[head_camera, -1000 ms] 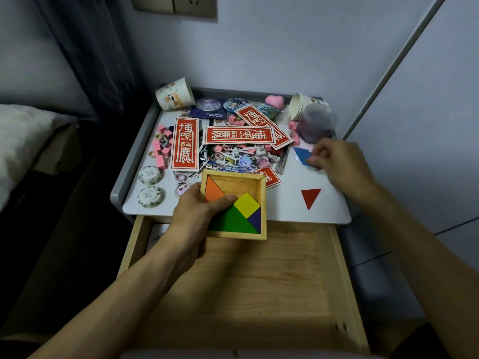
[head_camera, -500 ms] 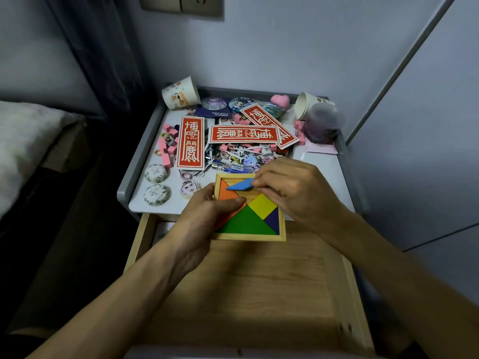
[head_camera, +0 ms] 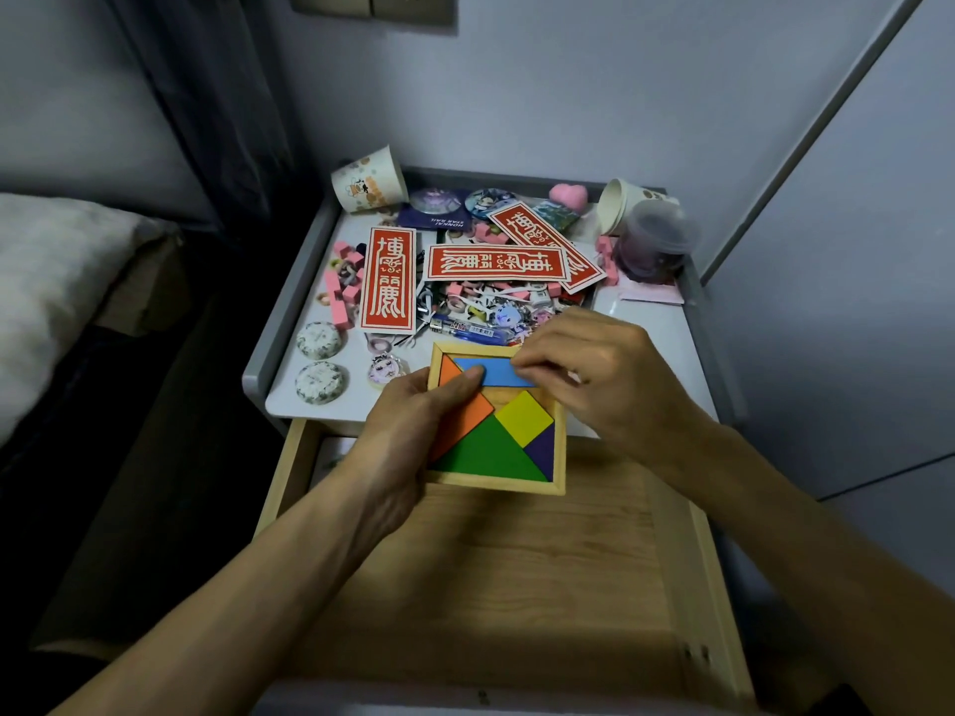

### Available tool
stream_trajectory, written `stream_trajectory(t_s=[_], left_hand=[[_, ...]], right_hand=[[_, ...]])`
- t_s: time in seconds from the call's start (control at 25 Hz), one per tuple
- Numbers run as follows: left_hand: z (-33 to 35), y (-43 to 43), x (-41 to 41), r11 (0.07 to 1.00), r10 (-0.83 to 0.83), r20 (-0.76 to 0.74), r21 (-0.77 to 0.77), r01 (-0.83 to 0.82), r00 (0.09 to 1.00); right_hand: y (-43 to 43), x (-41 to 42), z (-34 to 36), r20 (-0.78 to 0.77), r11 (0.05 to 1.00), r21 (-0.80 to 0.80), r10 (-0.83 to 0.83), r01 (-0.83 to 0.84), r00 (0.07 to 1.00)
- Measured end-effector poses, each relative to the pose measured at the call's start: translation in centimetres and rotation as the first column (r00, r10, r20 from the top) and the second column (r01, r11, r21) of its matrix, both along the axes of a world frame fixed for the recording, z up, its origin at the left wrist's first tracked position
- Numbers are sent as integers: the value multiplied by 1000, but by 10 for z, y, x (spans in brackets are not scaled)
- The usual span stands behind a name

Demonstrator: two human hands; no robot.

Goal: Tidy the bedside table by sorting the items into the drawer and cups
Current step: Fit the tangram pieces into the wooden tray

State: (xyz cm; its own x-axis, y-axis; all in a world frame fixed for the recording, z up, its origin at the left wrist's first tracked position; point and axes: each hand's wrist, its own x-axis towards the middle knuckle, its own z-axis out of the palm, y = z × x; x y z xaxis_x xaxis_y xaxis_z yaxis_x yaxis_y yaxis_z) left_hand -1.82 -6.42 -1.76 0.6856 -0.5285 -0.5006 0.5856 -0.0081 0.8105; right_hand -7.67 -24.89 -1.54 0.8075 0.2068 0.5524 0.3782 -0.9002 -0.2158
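Note:
My left hand (head_camera: 413, 421) grips the left side of a wooden tangram tray (head_camera: 537, 487), thumb lying across the orange piece, above the open wooden drawer (head_camera: 496, 571). The tray holds orange, green, yellow and purple pieces. My right hand (head_camera: 594, 374) pinches a blue tangram piece (head_camera: 491, 372) and holds it flat in the tray's top row. Two paper cups lie tipped over at the back of the bedside table (head_camera: 666, 343): one at the left (head_camera: 369, 180), one at the right (head_camera: 620, 204).
Red paper tags (head_camera: 387, 279), pink erasers (head_camera: 341, 292), badges, stickers, a pen and two round patterned tins (head_camera: 320, 361) litter the tabletop. A clear plastic container (head_camera: 653, 245) stands at the back right. A bed lies to the left, a wall to the right.
My right hand picked the blue piece off the table's right side, carried it left to the tray and lowered it into the top row. My left hand kept holding the tray.

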Motion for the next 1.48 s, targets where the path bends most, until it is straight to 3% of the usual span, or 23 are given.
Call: stream_trajectory(t_s=[0.12, 0.4, 0.6, 0.88, 0.96, 1.04, 1.16, 1.32, 1.48], left_hand=[[1, 0, 0, 1000, 8, -8, 29, -8, 1000], [2, 0, -5, 999, -50, 32, 2, 50, 998], [1, -1, -2, 1000, -12, -10, 1, 12, 1000], [0, -1, -3, 1000, -5, 32, 10, 5, 999], [0, -1, -4, 1000, -13, 51, 11, 13, 999], [1, -1, -3, 1000, 2, 60, 23, -3, 998], [3, 0, -3, 999, 39, 50, 36, -41, 998], [5, -1, -4, 998, 53, 54, 34, -55, 997], [4, 0, -5, 997, 58, 68, 40, -60, 996]], right_hand=[[0, 0, 1, -69, 986, 147, -64, 73, 996], [12, 5, -5, -154, 996, 78, -31, 44, 988], [9, 1, 2, -181, 950, 278, -97, 145, 979], [10, 1, 0, -258, 954, 211, -155, 212, 954], [11, 1, 1, -231, 958, 158, -201, 241, 952], [10, 1, 4, -199, 935, 205, -249, 288, 948], [13, -2, 9, -249, 898, 372, -147, 234, 957], [26, -4, 11, -332, 896, 392, -74, 209, 940], [28, -6, 11, -380, 861, 413, -134, 297, 915]])
